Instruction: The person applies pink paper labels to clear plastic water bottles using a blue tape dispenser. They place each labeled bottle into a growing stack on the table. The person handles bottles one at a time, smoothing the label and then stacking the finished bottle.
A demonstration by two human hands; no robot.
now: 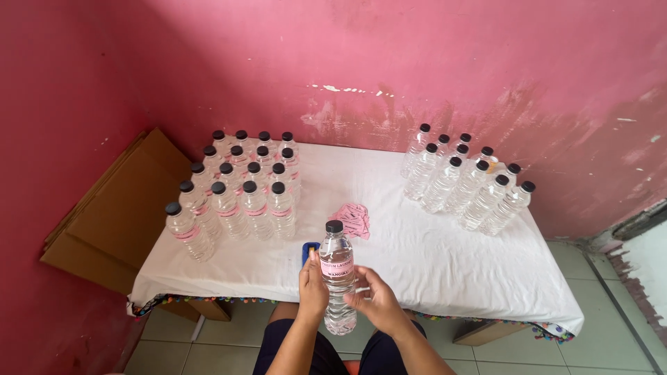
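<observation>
Clear bottle [338, 276] gripped by left hand [312, 288], right hand [376, 300] half-open touching it; eleven unlabelled bottles [464, 182].

clear bottle [338, 278] with pink label, white tablecloth [431, 257], pink wall [417, 62]

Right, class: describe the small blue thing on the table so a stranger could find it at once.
Start at the white-clothed table and go to its near edge. The blue thing lies just behind the left hand, beside the held bottle. It is the only blue item there.
</observation>
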